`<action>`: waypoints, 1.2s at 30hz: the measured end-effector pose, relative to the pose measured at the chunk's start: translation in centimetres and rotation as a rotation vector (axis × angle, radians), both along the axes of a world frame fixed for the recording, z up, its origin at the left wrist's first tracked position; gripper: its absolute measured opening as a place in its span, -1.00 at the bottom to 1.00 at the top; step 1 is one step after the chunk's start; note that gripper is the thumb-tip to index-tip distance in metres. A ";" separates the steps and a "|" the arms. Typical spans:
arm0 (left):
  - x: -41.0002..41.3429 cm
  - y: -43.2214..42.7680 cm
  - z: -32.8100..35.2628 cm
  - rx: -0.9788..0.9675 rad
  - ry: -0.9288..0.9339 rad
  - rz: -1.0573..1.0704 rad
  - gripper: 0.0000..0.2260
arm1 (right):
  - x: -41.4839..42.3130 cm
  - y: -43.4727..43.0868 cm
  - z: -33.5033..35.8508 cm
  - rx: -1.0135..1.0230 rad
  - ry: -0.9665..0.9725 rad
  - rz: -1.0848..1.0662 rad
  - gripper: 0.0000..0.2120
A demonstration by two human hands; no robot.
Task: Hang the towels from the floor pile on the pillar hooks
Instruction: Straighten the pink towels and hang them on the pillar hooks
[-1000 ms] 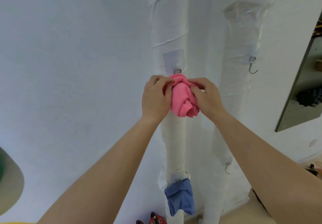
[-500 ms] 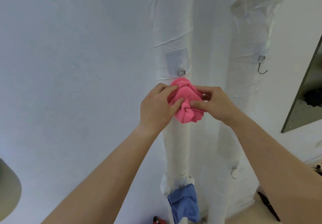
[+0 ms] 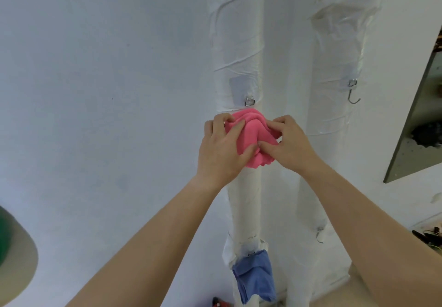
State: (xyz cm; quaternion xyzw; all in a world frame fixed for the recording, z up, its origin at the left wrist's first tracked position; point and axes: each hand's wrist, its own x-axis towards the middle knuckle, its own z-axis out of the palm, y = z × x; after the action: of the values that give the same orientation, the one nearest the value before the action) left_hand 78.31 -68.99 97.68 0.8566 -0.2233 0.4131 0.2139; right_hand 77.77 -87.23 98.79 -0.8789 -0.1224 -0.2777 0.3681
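A bunched pink towel (image 3: pixel 253 134) is pressed against the left white pillar (image 3: pixel 239 43), just under that pillar's upper hook mount (image 3: pixel 249 101). My left hand (image 3: pixel 222 149) grips its left side and my right hand (image 3: pixel 290 144) pinches its right side. The hook's tip is hidden behind the towel. A blue towel (image 3: pixel 257 277) hangs from the lower hook on the same pillar. The right pillar (image 3: pixel 339 43) carries a bare metal hook (image 3: pixel 352 94) up high and a smaller bare hook (image 3: pixel 319 235) low down.
A white wall (image 3: pixel 107 91) fills the left side. A dark-framed opening (image 3: pixel 421 120) with dark items stands at the right. Something red (image 3: pixel 220 303) lies on the floor by the left pillar's base. A green and grey rounded object (image 3: pixel 14 254) sits at the far left edge.
Both hands have lowered the pink towel slightly beneath the hook mount and shifted their grip, spreading its folds. The view has tilted a little.
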 end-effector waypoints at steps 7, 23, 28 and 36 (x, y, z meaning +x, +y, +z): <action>1.3 0.3 0.2 -0.099 0.086 -0.086 -0.56 | -0.2 1.3 -0.9 0.089 -0.006 0.013 -0.69; -2.7 2.7 5.2 -0.006 0.300 -0.082 -0.40 | -5.0 1.5 4.7 -0.109 0.202 -0.230 -0.24; -4.4 4.0 6.1 0.002 0.347 -0.069 -0.34 | -7.0 2.2 5.9 -0.162 0.199 -0.298 -0.23; -7.2 6.7 5.8 0.057 0.406 -0.066 -0.40 | -10.1 5.1 5.7 -0.356 0.277 -0.396 -0.46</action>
State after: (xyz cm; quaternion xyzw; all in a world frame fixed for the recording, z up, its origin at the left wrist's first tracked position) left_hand 71.13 -62.32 103.45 0.9203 -0.2150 0.2180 0.2435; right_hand 67.69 -82.12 104.46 -0.9659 0.0559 -0.1958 0.1599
